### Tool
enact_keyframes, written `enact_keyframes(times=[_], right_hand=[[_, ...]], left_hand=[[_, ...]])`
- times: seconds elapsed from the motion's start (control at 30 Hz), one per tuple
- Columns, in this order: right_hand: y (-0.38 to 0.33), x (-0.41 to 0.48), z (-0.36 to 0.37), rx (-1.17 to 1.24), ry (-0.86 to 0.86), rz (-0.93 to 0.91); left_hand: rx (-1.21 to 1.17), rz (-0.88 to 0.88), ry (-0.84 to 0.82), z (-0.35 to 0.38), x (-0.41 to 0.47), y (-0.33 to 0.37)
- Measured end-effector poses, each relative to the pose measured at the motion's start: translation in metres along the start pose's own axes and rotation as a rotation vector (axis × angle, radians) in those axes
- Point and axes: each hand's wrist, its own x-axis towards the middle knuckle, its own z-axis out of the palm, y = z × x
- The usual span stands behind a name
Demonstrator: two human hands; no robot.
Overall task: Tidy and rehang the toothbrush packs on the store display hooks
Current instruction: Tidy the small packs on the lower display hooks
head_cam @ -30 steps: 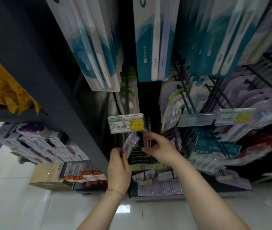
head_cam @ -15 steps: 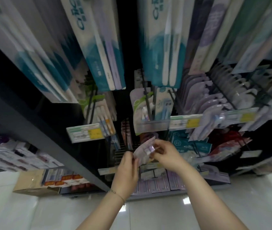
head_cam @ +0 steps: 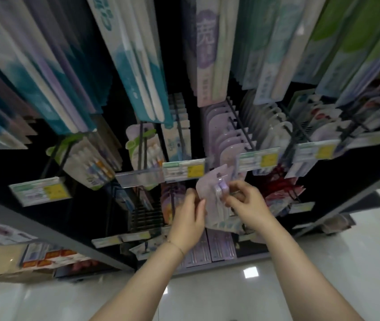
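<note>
At the centre of the frame, both hands hold a pale lilac toothbrush pack (head_cam: 209,185), a flat card with a rounded top and a clear, glossy plastic blister. The left hand (head_cam: 190,218) grips its left edge with curled fingers, a thin chain bracelet (head_cam: 176,245) round the wrist. The right hand (head_cam: 248,202) pinches the blister side between thumb and bent fingers. Motion blur hides whether one pack or several lie in the grip.

The pack sits just below a white price label (head_cam: 183,170) with a yellow patch, set in a clear plastic strip. Just right of centre, a thin black wire hook (head_cam: 240,126) carries a row of rounded lilac packs (head_cam: 224,135). Long, narrow teal-and-white packs (head_cam: 138,66) hang across the upper part of the frame, smeared by blur. Glossy pale floor tiles (head_cam: 323,262) fill the bottom, and a brown cardboard box (head_cam: 10,272) stands at lower left.
</note>
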Motion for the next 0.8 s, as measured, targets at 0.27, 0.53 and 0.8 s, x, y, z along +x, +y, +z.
enact_keyframes(times=[0.27,0.53,0.8], right_hand=[[0.000,0.008,-0.037,-0.028,0.134,-0.088],[0.005,0.023,-0.058,0.018,0.130,-0.056],[0.010,0.036,-0.068,0.106,0.132,0.008]], left_hand=[[-0.057,-0.041,0.037,0.026,0.027,0.032],[-0.180,-0.110,0.061,0.042,0.045,0.052],[-0.187,-0.184,0.068,0.057,0.061,0.051]])
